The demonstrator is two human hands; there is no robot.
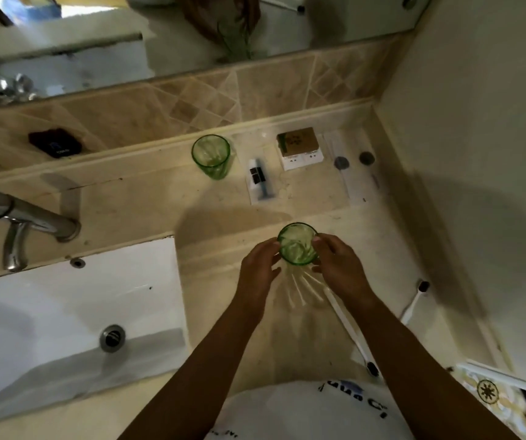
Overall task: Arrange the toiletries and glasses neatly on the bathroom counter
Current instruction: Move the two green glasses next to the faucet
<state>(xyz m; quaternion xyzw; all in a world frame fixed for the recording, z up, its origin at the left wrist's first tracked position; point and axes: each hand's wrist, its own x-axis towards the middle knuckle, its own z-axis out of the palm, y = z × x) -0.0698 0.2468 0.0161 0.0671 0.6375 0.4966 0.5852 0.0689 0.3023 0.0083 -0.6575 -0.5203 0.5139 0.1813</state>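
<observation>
A green drinking glass (297, 244) stands upright near the middle of the beige counter (147, 201). My left hand (260, 268) and my right hand (337, 265) clasp it from either side. A second green glass (211, 155) stands by the back ledge. To its right lie a packaged tube (259, 181), a brown and white soap box (299, 147) and two small round caps (341, 162). Cotton swabs in clear wrap (299, 289) lie under my hands. One white toothbrush (349, 328) lies below my right forearm, another toothbrush (414, 301) near the right wall.
A white sink (64, 312) with a chrome faucet (26, 222) fills the left side. A mirror (160, 33) runs along the back above the tiled splashback. The wall closes the counter on the right. A dark object (54, 142) sits on the left ledge.
</observation>
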